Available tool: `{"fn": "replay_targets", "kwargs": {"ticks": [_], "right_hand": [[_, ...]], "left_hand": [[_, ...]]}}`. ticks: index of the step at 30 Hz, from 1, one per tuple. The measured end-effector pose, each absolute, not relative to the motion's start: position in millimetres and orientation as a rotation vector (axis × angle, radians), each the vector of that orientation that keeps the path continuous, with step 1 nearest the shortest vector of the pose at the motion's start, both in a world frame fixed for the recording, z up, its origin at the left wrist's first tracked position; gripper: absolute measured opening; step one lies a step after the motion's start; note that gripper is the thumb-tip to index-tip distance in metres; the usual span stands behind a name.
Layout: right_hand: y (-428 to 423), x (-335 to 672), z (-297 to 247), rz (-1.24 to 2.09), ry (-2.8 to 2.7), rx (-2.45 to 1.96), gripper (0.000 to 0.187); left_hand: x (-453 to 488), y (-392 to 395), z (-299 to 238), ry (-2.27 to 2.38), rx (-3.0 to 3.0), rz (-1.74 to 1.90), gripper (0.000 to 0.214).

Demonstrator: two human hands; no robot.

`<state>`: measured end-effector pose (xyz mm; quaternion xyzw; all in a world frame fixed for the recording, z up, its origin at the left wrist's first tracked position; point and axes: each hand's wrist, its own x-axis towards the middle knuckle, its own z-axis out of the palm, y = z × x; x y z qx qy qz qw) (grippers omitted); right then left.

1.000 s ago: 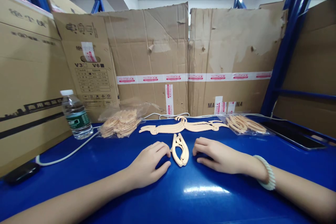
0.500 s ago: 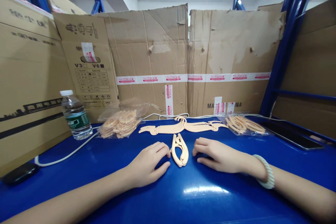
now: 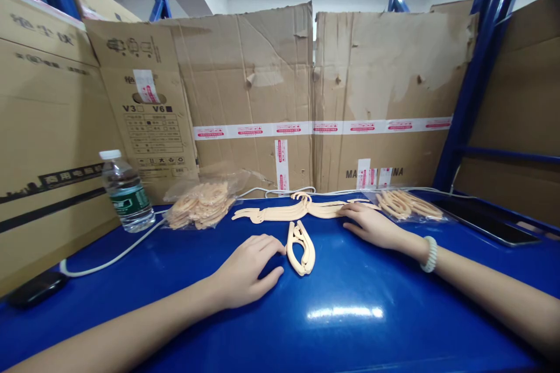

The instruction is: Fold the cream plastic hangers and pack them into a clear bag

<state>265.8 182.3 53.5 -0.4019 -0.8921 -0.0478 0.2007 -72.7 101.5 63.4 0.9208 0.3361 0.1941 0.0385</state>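
Note:
A folded cream hanger (image 3: 310,253) lies on the blue table in front of me. My left hand (image 3: 254,268) rests on the tabletop at its left side, fingers apart and fingertips close to or touching its edge. Behind it lies a stack of unfolded cream hangers (image 3: 280,213), hooks toward the back. My right hand (image 3: 371,224) is at the right end of that stack, fingers stretched out over the arm tips and covering part of them. Whether those fingers touch the stack I cannot tell. Neither hand grips anything.
Clear bags of folded hangers lie left (image 3: 201,207) and right (image 3: 409,207) of the stack. A water bottle (image 3: 131,201), a black device (image 3: 37,289) with a white cable, and a phone (image 3: 490,222) are at the sides. Cardboard (image 3: 245,93) walls the back.
My right hand has moved away from the folded hanger, back and to the right, to the right end of the hanger stack. The left hand stays almost where it was.

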Motion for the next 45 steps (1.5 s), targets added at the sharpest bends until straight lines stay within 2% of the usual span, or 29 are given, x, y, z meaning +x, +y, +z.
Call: {"fn": "replay_targets", "kwargs": {"ticks": [9,14,18,26,33,41,45], "right_hand": [[183,259,53,-0.079,-2.415,-1.118,0.013],[180,263,57,-0.028,-2.415,-1.113,0.010],[179,268,63,-0.001,-2.381,-1.123,0.007],[168,262,79,-0.030,-2.245,-1.056,0.012],[155,264,98,-0.051,-2.188,-1.043,0.020],[141,248,90,-0.104,-2.407,-0.968,0.018],[139,241,83,-0.082,-2.441,-0.898,0.017]], "left_hand": [[-73,100,65,1.056,2.778,0.618,0.023],[-73,103,61,1.141,2.505,0.837,0.038],[-73,110,58,1.165,2.260,1.020,0.039],[-76,122,51,1.107,1.893,1.123,0.030],[-78,128,46,1.158,1.653,1.231,0.043],[-72,122,50,1.074,1.627,1.200,0.063],[-71,118,49,1.048,1.843,1.062,0.048]]}}
